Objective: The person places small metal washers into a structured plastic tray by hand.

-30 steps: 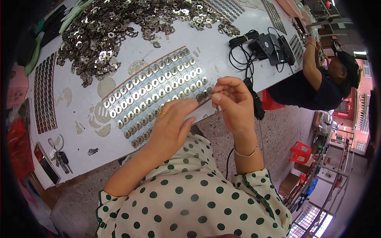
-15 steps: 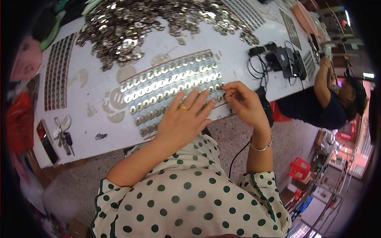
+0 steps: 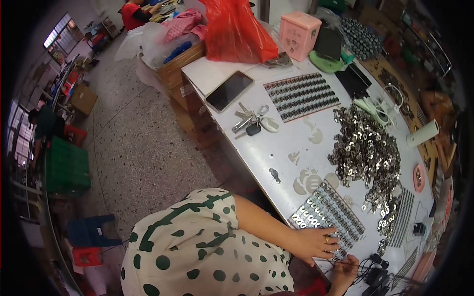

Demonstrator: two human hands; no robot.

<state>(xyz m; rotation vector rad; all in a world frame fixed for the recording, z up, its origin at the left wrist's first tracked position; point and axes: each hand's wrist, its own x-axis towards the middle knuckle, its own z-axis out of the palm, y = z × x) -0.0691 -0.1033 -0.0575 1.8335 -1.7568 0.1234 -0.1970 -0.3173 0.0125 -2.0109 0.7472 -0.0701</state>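
A flat panel (image 3: 340, 207) with rows of small round metal pieces with holes lies at the table's near edge. Across its near end my left hand (image 3: 316, 244) rests flat, palm down, fingers spread and a ring on one of them. Just beyond those fingertips, my right hand (image 3: 344, 271) is at the panel's end with thumb and fingers bent together; whatever they may pinch is too small to make out. A large heap of loose shiny metal rings (image 3: 365, 153) lies beyond the panel.
Farther along the table are a second filled panel (image 3: 302, 96), a phone (image 3: 230, 91), keys (image 3: 254, 121), a pink container (image 3: 299, 37) and a red plastic bag (image 3: 239, 32). Black cables and adapters (image 3: 377, 276) lie near my right hand. Speckled floor (image 3: 148, 138) stretches left.
The view has swung round to the left, bringing in the floor, the phone end of the table and other people. Both my hands are still at the panel.
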